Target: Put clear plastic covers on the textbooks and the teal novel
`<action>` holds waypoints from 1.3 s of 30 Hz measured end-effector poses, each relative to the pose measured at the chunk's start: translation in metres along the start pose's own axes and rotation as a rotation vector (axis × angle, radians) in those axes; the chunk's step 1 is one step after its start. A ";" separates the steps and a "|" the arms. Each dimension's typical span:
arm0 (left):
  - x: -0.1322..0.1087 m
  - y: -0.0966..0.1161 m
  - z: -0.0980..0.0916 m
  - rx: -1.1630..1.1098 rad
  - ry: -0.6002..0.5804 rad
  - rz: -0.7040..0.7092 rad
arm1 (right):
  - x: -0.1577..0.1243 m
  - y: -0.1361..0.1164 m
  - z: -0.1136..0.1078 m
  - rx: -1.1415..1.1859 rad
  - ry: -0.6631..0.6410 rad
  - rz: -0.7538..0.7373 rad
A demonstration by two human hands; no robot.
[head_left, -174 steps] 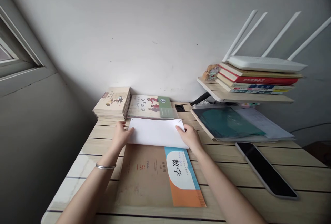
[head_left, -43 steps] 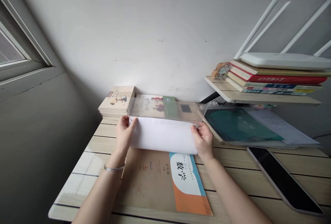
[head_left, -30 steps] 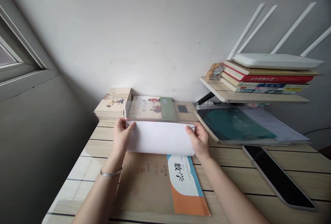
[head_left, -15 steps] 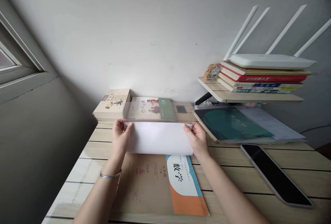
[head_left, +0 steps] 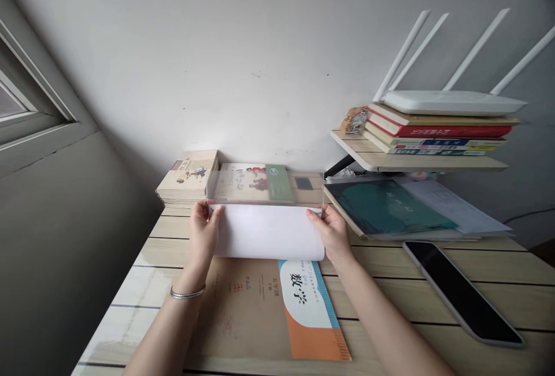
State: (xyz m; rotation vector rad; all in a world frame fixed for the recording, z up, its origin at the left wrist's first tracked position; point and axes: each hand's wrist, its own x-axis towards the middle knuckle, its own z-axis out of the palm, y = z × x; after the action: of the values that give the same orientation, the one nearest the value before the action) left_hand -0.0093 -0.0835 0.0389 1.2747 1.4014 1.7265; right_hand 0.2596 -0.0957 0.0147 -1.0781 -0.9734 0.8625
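A white sheet [head_left: 269,232] is held level in front of me, its lower edge curling down. A clear plastic film [head_left: 264,188] stands up along its far edge. My left hand [head_left: 204,227] pinches the left corner between thumb and fingers, and my right hand [head_left: 332,228] grips the right corner the same way. Beneath the sheet lies a textbook [head_left: 251,312] with a brown, white and orange cover, turned sideways on the table. Its far part is hidden by the sheet.
Behind the film lie several books [head_left: 247,181] by the wall, with a book stack [head_left: 191,176] to their left. A phone [head_left: 462,292] and a teal folder [head_left: 390,208] are at right. A small shelf [head_left: 411,161] carries books and a white router [head_left: 453,102].
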 end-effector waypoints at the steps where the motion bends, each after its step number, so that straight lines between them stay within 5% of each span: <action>1: 0.000 0.001 0.000 0.005 0.001 0.001 | 0.000 -0.001 0.001 0.016 0.001 0.013; 30: -0.008 0.006 0.003 0.089 0.019 0.114 | 0.001 0.004 0.003 -0.144 0.040 0.003; 39: -0.009 0.005 0.001 0.099 0.011 0.127 | -0.002 -0.001 0.001 -0.347 0.138 -0.162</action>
State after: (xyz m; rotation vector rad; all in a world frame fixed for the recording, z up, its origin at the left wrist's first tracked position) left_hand -0.0042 -0.0917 0.0408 1.4376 1.4562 1.7679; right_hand 0.2577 -0.0978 0.0152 -1.3136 -1.1019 0.4889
